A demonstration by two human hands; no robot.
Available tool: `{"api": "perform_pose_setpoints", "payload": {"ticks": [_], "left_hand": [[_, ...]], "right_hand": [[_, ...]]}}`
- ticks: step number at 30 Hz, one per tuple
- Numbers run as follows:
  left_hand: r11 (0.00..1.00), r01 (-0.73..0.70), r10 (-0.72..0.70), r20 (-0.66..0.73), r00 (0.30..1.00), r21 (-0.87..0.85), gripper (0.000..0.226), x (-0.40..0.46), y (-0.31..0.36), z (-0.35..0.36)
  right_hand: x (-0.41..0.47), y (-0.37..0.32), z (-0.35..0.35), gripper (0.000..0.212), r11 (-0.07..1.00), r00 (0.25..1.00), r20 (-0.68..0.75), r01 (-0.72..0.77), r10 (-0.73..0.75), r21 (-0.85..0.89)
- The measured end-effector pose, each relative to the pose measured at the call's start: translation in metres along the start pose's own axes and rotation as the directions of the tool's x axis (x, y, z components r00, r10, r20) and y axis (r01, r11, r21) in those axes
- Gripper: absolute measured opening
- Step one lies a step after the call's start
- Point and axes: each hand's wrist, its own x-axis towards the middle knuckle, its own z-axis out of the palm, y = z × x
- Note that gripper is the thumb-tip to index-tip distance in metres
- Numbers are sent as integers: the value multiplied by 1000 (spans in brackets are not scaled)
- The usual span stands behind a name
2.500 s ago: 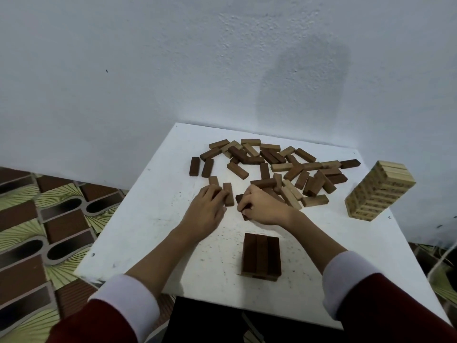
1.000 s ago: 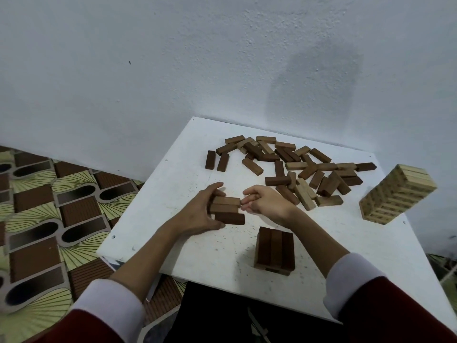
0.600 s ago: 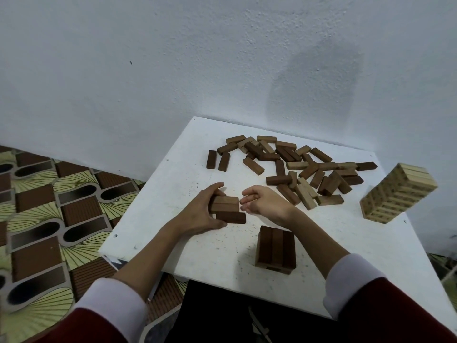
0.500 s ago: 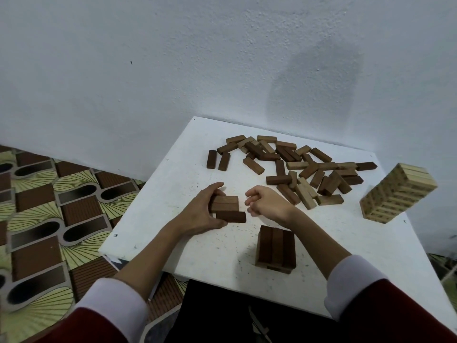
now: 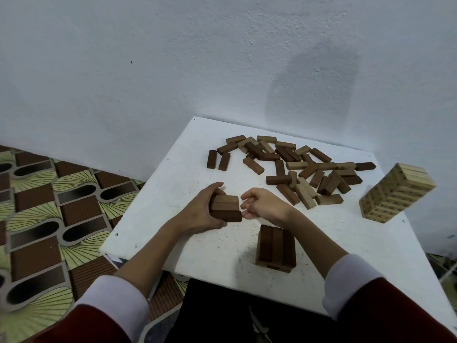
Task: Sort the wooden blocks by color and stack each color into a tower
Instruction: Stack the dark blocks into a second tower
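Small group of dark blocks (image 5: pixel 225 209), three side by side, sits on the white table (image 5: pixel 173 194) at its near-left part, gripped by the left hand (image 5: pixel 202 214), fingers and thumb curled round its far and near sides. Right hand (image 5: pixel 264 205) is just beside the group's right end, fingers loosely curled, fingertips at or almost touching the block ends; it holds nothing that I can see. Looks like squaring up a layer.

Progress, as a judgement: light tower (image 5: pixel 395 194) at the right edge is tall and looks near done, though a few light blocks lie in the loose pile (image 5: pixel 296 167). Dark tower (image 5: pixel 275 248) near the front edge is low, only a couple of layers. The pile at the far middle holds many dark and mid-brown blocks, unsorted. Most dark stacking is left; whether mid-brown gets its own tower, cannot tell.

Room: bare table between the hands and the dark tower, short open path for carrying the layer across. Dark tower is close to the near edge; light tower sits right at the right edge, so keep the sleeve (image 5: pixel 351 288) off both. Left edge is near the left wrist. Patterned floor (image 5: pixel 49 206) below left.
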Motion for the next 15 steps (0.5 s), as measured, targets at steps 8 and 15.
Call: {"api": "perform_pose_setpoints", "payload": {"ticks": [8, 15], "left_hand": [[1000, 12, -12, 7, 1000, 20, 95, -1, 1, -1], [1000, 17, -18, 33, 999, 26, 98, 0, 2, -4]], "right_hand": [[-1, 1, 0, 35, 1000, 1000, 2, -3, 3, -7], [-2, 0, 1, 34, 1000, 1000, 13, 9, -9, 15]]}}
